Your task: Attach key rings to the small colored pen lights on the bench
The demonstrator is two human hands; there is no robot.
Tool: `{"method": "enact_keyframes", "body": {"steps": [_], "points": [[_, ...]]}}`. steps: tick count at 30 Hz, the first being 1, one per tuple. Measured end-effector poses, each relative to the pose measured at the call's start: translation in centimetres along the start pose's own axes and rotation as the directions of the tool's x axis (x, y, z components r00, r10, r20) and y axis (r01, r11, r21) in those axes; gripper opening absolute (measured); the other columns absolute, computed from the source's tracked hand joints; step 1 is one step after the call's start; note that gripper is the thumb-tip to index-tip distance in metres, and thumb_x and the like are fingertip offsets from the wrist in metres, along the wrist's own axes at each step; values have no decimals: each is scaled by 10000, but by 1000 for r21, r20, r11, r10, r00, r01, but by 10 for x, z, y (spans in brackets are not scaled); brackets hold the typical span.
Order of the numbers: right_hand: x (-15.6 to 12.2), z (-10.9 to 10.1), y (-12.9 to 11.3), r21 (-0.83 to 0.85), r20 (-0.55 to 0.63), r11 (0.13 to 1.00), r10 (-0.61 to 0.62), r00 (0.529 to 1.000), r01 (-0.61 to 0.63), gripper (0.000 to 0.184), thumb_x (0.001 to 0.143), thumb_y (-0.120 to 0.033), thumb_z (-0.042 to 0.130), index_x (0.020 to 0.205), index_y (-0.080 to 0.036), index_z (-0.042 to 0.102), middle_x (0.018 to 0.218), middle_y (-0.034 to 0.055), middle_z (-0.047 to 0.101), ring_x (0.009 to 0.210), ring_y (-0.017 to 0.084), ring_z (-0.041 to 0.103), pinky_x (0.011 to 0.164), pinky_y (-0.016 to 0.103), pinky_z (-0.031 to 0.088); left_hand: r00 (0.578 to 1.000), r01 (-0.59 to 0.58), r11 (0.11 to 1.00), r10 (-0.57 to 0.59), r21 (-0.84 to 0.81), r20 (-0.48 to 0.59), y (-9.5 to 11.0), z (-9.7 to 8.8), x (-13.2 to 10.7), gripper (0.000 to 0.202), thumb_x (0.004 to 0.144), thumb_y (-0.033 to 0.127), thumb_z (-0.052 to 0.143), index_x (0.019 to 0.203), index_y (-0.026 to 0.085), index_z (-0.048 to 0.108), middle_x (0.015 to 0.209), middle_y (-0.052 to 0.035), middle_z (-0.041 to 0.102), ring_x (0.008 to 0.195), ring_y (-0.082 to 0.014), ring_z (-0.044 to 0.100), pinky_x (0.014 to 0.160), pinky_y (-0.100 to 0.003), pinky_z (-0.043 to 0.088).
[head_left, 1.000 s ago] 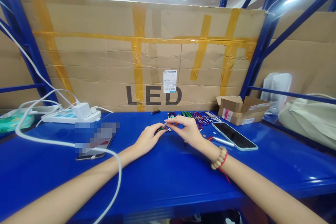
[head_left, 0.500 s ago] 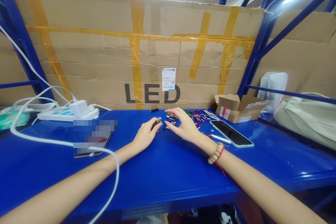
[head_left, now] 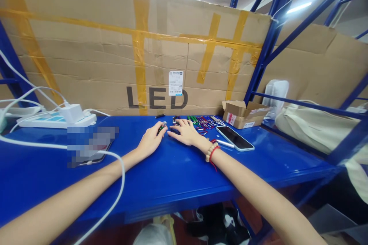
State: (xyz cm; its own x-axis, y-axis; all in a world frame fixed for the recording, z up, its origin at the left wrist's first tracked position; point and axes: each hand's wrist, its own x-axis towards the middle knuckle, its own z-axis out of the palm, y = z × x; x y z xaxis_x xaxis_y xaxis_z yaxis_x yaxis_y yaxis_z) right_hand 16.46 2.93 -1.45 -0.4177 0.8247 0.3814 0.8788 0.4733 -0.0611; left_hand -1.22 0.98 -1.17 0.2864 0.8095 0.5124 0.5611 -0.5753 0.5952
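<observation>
1. Step in hand: from where I am standing, the person appears to be handling small parts one at a time, the left hand (head_left: 151,139) holding one while the right hand (head_left: 185,132) is attending to others.
2. Left hand: the thumb and fingers are closing on a small part (head_left: 161,128), gripping it above the blue table (head_left: 172,176), just left of the right hand.
3. Right hand: the fingers are spreading open, palm down, over dark pieces (head_left: 175,119) on the table. I am not seeing whether the fingertips are touching them.
4. Next move: picking from these pieces would be calling for a narrow fingertip pinch by the right hand, with the left hand keeping its part steady.
5. Appearance of the held part: it is showing a dark, greenish body and a pale, shiny end. The fingers are covering the rest, so its full shape is staying hidden.
6. Surroundings: a heap of colored pieces (head_left: 207,121), red, blue, green and silver, is lying beyond the right hand. A silver tube (head_left: 224,144) is lying beside the phone (head_left: 235,138), and an open cardboard box (head_left: 244,114) is standing behind it.
</observation>
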Motion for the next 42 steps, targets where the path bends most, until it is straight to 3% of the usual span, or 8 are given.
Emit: {"method": "enact_keyframes", "body": {"steps": [7, 11, 17, 24, 32, 35, 38, 42], "points": [[-1, 1, 1, -20, -53, 1000, 1, 999, -2, 525, 847, -601, 323, 1074, -229, 615, 1237, 108, 468, 1181, 260, 344, 996, 470, 206, 1000, 11, 1000, -11, 20, -8, 0, -1, -1, 241, 856, 410, 348, 829, 217, 490, 737, 3, 600, 669, -152, 554, 637, -233, 390], [-1, -4, 4, -90, -99, 996, -3, 995, -6, 447, 899, -477, 322, 975, -208, 670, 1211, 108, 500, 1141, 251, 370, 963, 441, 241, 1000, 23, 1000, -23, 12, 0, -1, -2, -1, 259, 855, 425, 345, 810, 214, 488, 654, 20, 565, 617, -142, 534, 615, -230, 382], [-4, -20, 12, -61, -1, 996, 66, 998, -66, 173, 793, -281, 560, 865, -248, 713, 1185, 89, 526, 1116, 254, 394, 934, 427, 247, 999, 46, 999, -46, -13, -4, -2, -5, 0, 269, 849, 414, 348, 839, 198, 508, 635, 21, 544, 601, -133, 514, 609, -228, 376], [-7, -26, 16, -41, -2, 998, 42, 999, -42, 101, 761, -275, 630, 807, -244, 715, 1092, 54, 581, 1034, 226, 433, 874, 376, 257, 998, 52, 999, -52, -8, 17, 3, -6, 1, 265, 838, 413, 365, 866, 191, 507, 655, 20, 549, 635, -134, 520, 655, -236, 403], [-9, -23, 22, -29, -79, 998, -52, 996, 50, 104, 770, -268, 629, 733, -206, 704, 962, 57, 606, 960, 210, 476, 816, 357, 276, 974, -195, 981, 193, 4, 116, -4, 0, 3, 214, 849, 349, 411, 880, 186, 546, 901, -28, 594, 861, -157, 544, 815, -262, 400], [-9, -27, 15, 60, -260, 986, -133, 956, 153, 113, 771, -290, 625, 749, -206, 699, 980, 47, 604, 946, 187, 494, 827, 343, 289, 971, -198, 980, 196, -4, 137, -4, -1, 3, 202, 854, 316, 406, 896, 186, 554, 910, -30, 603, 872, -158, 553, 829, -263, 406], [-8, -32, 1, 129, -476, 952, -187, 859, 278, 115, 772, -307, 626, 752, -213, 690, 1001, 38, 600, 964, 170, 500, 833, 320, 307, 974, -166, 986, 169, -32, 151, -1, -2, 3, 189, 855, 292, 394, 910, 187, 541, 894, -18, 620, 841, -150, 568, 815, -255, 417], [-7, -35, -9, 97, -571, 914, -273, 774, 394, 115, 778, -311, 624, 751, -219, 687, 965, 31, 611, 935, 157, 517, 830, 317, 320, 972, -147, 988, 153, -52, 177, 1, -4, 2, 181, 861, 286, 375, 890, 192, 527, 850, 2, 627, 805, -138, 577, 788, -242, 419]]}}
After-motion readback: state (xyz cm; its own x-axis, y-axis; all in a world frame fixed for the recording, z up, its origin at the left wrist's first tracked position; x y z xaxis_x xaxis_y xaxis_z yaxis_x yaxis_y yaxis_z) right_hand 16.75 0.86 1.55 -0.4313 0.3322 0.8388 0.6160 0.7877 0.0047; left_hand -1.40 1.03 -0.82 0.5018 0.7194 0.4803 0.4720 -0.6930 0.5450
